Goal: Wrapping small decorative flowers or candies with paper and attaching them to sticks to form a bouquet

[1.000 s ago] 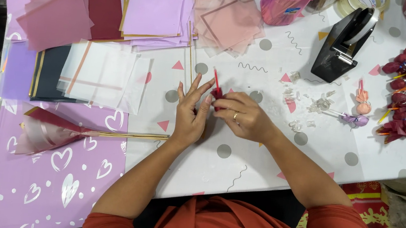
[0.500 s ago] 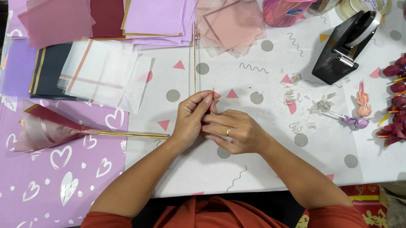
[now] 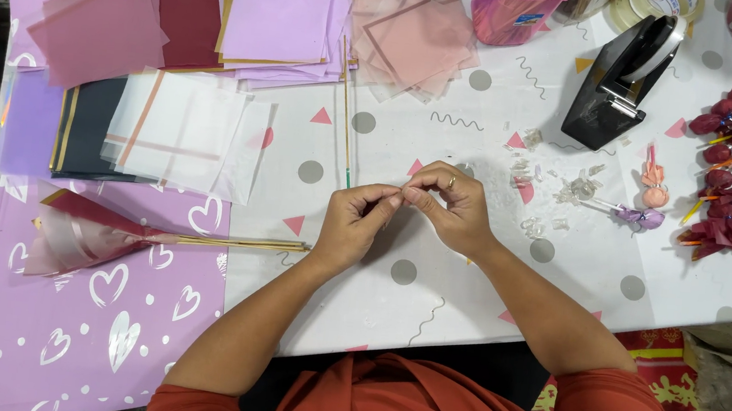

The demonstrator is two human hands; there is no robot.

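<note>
I see both hands pinch something tiny between fingertips, left hand [image 3: 360,223] meeting right hand [image 3: 448,205], thin stick [image 3: 347,122] lying lengthwise just beyond on the tabletop [image 3: 429,294].

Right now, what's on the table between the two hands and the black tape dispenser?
Head view: small clear crumpled scraps scattered on the white patterned tablecloth, between the hands and the dispenser.

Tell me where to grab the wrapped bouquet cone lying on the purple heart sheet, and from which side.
Grip the wrapped bouquet cone by its thin sticks, coming from the right, nearest the left hand. It lies flat with the sticks jutting right, clear of the sheet; its wide paper end looks easily crushed.
</note>
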